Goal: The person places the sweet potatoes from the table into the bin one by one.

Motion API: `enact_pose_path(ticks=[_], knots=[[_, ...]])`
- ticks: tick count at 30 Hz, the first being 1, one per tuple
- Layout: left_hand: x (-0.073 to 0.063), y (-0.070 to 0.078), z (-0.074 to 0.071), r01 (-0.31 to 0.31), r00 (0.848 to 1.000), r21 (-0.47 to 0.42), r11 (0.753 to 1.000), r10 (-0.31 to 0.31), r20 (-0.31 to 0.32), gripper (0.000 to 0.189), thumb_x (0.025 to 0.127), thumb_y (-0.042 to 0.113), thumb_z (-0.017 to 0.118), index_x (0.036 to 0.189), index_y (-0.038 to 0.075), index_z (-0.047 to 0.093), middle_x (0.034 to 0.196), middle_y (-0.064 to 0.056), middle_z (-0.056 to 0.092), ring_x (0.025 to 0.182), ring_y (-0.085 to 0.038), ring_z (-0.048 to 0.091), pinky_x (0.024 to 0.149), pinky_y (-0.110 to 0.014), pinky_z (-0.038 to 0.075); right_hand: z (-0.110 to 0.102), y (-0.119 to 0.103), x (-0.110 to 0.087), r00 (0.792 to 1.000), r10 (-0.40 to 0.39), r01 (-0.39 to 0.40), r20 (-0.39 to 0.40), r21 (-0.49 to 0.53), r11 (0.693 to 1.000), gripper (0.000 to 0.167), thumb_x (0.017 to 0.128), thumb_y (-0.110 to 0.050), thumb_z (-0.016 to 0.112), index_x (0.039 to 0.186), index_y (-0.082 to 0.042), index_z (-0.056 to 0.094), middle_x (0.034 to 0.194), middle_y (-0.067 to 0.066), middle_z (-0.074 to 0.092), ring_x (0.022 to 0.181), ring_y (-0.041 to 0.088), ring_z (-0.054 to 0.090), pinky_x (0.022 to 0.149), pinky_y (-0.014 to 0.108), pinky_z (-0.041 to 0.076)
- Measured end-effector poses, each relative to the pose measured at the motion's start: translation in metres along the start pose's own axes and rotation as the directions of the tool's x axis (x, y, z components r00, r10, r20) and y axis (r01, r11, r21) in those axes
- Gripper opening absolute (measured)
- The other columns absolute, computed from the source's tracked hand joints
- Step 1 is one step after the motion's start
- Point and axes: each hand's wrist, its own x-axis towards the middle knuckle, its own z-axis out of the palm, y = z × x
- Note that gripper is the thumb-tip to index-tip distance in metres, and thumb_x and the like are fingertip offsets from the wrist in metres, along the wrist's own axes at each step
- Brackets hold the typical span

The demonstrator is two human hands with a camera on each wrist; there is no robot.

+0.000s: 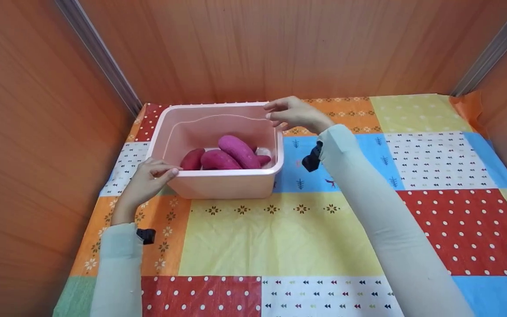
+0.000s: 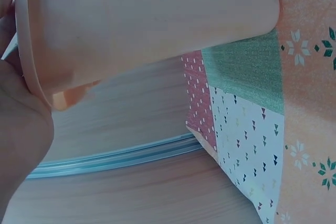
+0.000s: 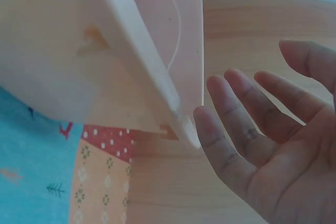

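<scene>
A pale pink plastic tub (image 1: 225, 187) stands on the cloth and holds several magenta and dark red sweet potatoes (image 1: 238, 151), lying together toward its front. At the tub's front left corner my left hand (image 1: 147, 182) pinches the rim between thumb and fingers. The left wrist view has this hand (image 2: 23, 124) against the rim and the tub's outer wall (image 2: 157, 14). My right hand (image 1: 299, 113) is beside the back right corner. In the right wrist view its fingers (image 3: 244, 114) are spread and slightly bent, palm showing, close to the rim (image 3: 149, 66) and gripping nothing.
A patchwork-patterned cloth (image 1: 280, 237) covers the table. Wood-grain panels (image 1: 280, 48) rise behind and on both sides, with metal strips (image 1: 104, 57) at the corners. Small black devices (image 1: 312, 157) sit at both wrists.
</scene>
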Motion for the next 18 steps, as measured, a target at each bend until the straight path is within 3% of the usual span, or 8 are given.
enact_pose_path(ticks=[3,7,12,16,18], knots=[[0.002,0.001,-0.001,0.026,1.000,0.003,1.000,-0.026,0.017,0.037,0.095,0.032,0.060,0.118,0.005,0.069,0.121,-0.017,0.063,0.115,-0.029,0.046,0.100,-0.057,0.039,-0.006,0.004,-0.004,1.000,-0.006,0.006,-0.007,-0.007,1.000,0.050,0.093,-0.035,0.061,0.138,-0.018,0.051,0.132,0.004,0.057,0.107,0.021,0.062,0.088,0.034,0.054],[0.008,0.010,-0.004,0.091,0.994,0.023,0.996,-0.092,0.066,0.045,0.097,0.037,0.055,0.129,0.006,0.061,0.130,-0.019,0.058,0.120,-0.034,0.047,0.101,-0.058,0.040,-0.015,0.010,-0.010,1.000,-0.014,0.014,-0.009,-0.008,1.000,0.050,0.093,-0.037,0.061,0.139,-0.019,0.051,0.134,0.003,0.057,0.108,0.020,0.062,0.089,0.034,0.053],[0.017,0.027,-0.011,0.207,0.963,0.129,0.970,-0.225,0.151,0.059,0.098,0.048,0.047,0.145,0.012,0.044,0.142,-0.019,0.048,0.126,-0.040,0.045,0.100,-0.059,0.041,-0.028,0.019,-0.019,1.000,-0.001,0.001,-0.009,-0.015,1.000,0.053,0.092,-0.041,0.061,0.139,-0.019,0.050,0.136,0.003,0.055,0.109,0.019,0.060,0.091,0.036,0.052],[0.024,0.037,-0.012,0.265,0.940,0.185,0.946,-0.296,0.170,0.065,0.097,0.052,0.043,0.151,0.016,0.031,0.150,-0.019,0.038,0.135,-0.042,0.037,0.103,-0.062,0.036,-0.037,0.025,-0.027,1.000,0.014,-0.015,-0.019,-0.034,0.999,0.058,0.090,-0.046,0.061,0.141,-0.020,0.048,0.138,0.004,0.053,0.111,0.019,0.059,0.092,0.035,0.052],[0.028,0.040,-0.009,0.267,0.940,0.208,0.941,-0.302,0.159,0.067,0.098,0.052,0.042,0.153,0.018,0.026,0.155,-0.017,0.031,0.140,-0.042,0.031,0.105,-0.063,0.032,-0.042,0.029,-0.032,1.000,0.016,-0.017,-0.024,-0.045,0.999,0.060,0.090,-0.047,0.061,0.142,-0.020,0.047,0.139,0.004,0.053,0.112,0.020,0.058,0.093,0.036,0.051]])
